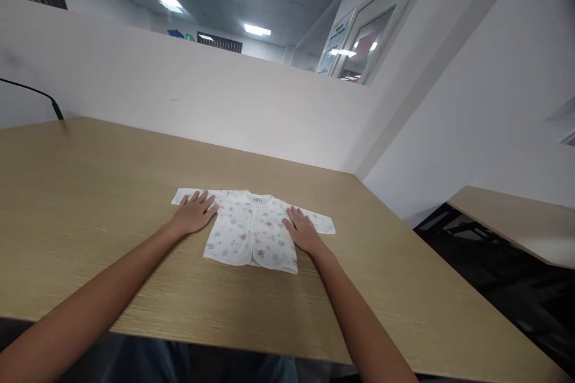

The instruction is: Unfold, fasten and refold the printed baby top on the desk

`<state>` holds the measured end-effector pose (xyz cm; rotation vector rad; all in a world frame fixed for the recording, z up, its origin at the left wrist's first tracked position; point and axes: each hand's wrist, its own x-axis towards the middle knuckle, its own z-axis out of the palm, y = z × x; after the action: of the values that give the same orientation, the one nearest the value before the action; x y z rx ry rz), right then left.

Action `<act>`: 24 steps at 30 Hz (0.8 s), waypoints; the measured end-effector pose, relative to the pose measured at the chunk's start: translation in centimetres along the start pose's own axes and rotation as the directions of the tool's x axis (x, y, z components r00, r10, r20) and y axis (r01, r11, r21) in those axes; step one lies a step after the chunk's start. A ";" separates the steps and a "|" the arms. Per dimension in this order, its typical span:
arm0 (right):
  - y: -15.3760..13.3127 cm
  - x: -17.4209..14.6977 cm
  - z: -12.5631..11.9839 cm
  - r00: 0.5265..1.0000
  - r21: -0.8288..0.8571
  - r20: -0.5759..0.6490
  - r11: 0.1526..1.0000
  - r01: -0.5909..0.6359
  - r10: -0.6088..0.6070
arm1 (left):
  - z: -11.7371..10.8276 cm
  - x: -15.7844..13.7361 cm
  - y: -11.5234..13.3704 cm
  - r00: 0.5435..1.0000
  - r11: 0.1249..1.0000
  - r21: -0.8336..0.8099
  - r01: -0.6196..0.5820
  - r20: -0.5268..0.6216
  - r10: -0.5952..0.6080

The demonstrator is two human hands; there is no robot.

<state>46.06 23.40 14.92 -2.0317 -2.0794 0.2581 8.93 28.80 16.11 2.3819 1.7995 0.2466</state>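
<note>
A small white shirt (pixel 233 233) with a scattered print lies spread on the wooden table (pixel 135 287), its neck toward the low white partition (pixel 224 114) and its sleeves stretched out to either side. The left hand (pixel 193 213) rests palm down with fingers extended across one sleeve, grasping nothing. The right hand (pixel 303 231) likewise lies flat and unclenched over the other sleeve, near the shirt's side. A black cable (pixel 33 90) hangs at the table's far left.
</note>
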 end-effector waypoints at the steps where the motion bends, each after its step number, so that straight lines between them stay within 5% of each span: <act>1: 0.1 -0.1 -0.1 1.000 0.005 0.006 1.000 -0.009 0.009 | -0.2 0.2 -0.5 1.000 1.000 0.003 0.017 0.005 -0.017; 24: -0.2 -0.8 -0.8 0.999 0.080 0.034 0.997 -0.014 0.011 | -0.1 0.4 -1.6 0.998 0.999 0.037 0.036 0.046 -0.038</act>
<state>46.13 22.56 15.71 -2.0081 -2.0417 0.3749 7.55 29.60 15.90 2.3556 1.8406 0.1543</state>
